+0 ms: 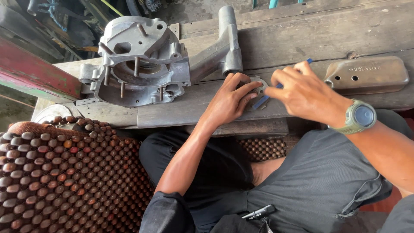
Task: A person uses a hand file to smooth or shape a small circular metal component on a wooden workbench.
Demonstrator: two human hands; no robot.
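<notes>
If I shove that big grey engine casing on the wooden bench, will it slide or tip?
The engine casing looks like thick cast metal, so it is probably heavy and stiff. It lies broad and flat on the wooden bench, so it would likelier scrape along than tip.

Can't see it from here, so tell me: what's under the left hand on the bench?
Under the left hand lies a small round metal part; only its edge shows. The right hand holds a blue tool against it. The rest is covered.

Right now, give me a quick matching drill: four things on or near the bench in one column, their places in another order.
1 engine casing
2 round metal part
3 metal cover
4 beaded mat

A far right of the bench
B under the left hand, beside the right hand
C lower left, below the bench
D left on the bench

Pairs: 1-D, 2-B, 3-A, 4-C
</notes>
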